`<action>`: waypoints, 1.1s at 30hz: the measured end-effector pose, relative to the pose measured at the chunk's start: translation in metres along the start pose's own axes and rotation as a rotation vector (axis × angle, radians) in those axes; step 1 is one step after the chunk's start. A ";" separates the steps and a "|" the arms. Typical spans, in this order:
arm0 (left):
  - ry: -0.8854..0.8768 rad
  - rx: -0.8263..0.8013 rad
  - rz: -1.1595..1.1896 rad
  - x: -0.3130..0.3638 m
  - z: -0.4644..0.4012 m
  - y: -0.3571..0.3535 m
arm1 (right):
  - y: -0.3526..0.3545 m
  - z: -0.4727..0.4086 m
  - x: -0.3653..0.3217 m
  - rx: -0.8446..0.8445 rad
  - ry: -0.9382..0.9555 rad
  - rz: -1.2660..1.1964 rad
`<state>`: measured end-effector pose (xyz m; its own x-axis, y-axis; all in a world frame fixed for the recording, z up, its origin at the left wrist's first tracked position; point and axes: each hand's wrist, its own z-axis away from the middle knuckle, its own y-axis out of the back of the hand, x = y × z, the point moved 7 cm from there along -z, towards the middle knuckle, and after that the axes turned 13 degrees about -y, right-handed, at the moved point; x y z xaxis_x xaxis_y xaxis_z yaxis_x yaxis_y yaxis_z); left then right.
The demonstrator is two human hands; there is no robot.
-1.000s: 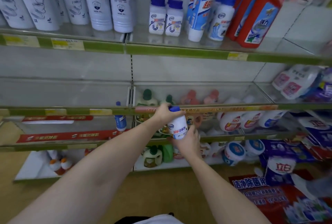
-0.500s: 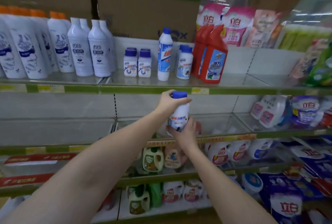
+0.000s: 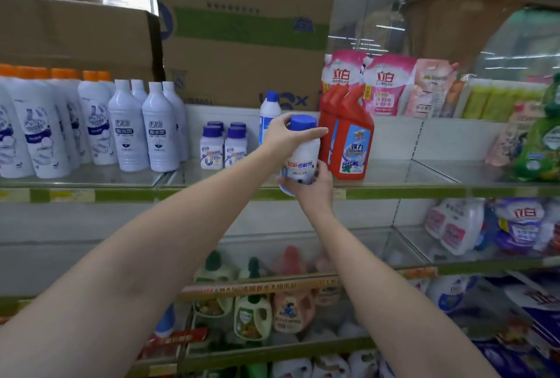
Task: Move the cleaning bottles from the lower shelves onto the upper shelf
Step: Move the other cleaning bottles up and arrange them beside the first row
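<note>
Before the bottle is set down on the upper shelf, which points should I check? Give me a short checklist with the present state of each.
1. Left hand grips the cap: ok.
2. Right hand holds the bottle from below: ok.
3. Bottle at the height of the upper shelf: ok.
4. Bottle upright: nearly, slightly tilted.
5. Free spot between the small bottles and the red bottles: cannot tell, hands cover it.
6. Cap closed tight: cannot tell.

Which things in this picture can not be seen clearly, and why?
- Head view: held bottle, its base hidden by the right hand.
- Tall blue-capped bottle, lower part hidden by the left hand.
- Bottle labels: print too small and blurred to read.
- Lower-shelf bottles: blurred behind the clear shelf guard.
</note>
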<state>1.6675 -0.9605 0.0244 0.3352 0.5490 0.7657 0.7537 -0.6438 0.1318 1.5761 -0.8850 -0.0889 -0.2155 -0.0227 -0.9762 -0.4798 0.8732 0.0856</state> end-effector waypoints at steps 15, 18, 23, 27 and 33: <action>-0.005 -0.227 -0.174 -0.078 -0.088 -0.038 | 0.001 -0.105 0.014 0.109 -0.214 0.238; 0.005 -0.217 -0.219 -0.106 -0.097 -0.045 | -0.001 -0.118 0.027 0.088 -0.232 0.272; -0.007 -0.106 -0.287 -0.138 -0.108 -0.048 | -0.005 -0.137 0.043 0.046 -0.199 0.385; -0.043 -0.071 -0.352 -0.139 -0.113 -0.056 | -0.004 -0.148 0.045 -0.069 -0.262 0.400; 0.002 -0.069 -0.423 -0.135 -0.108 -0.058 | -0.006 -0.141 0.042 -0.080 -0.289 0.406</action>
<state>1.5177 -1.0552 -0.0189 0.0038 0.7717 0.6360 0.7849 -0.3964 0.4763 1.4503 -0.9596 -0.1020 -0.1590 0.4568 -0.8753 -0.4721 0.7435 0.4737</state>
